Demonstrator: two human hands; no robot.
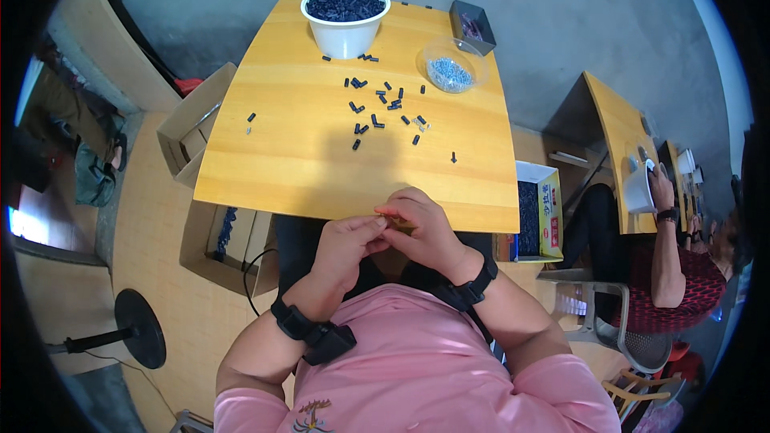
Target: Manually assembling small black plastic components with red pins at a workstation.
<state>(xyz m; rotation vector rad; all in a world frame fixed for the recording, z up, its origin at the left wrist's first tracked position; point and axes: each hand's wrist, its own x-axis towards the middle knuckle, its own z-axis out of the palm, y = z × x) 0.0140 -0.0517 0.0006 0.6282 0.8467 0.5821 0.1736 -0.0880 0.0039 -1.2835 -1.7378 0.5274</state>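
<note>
My two hands meet just off the near edge of the yellow wooden table (265, 168). My left hand (346, 242) is closed, thumb and fingertips pressed together against the right one. The fingers of my right hand (423, 231) curl round a small brownish-gold thing (399, 224), mostly covered, whose kind I cannot make out. Whether the left fingertips also pinch something is hidden. Beyond the hands, several short black cylindrical pieces (378, 121) lie scattered across the tabletop. One black piece with a narrow tip (454, 157) lies apart, toward the right edge.
At the far side stands a white tub (343, 38) heaped with black pieces. A clear bowl (479, 72) of small silvery-blue parts and a black tray (488, 37) are far right. Cardboard boxes (210, 252) flank the table. Another person (662, 289) sits at a table to the right.
</note>
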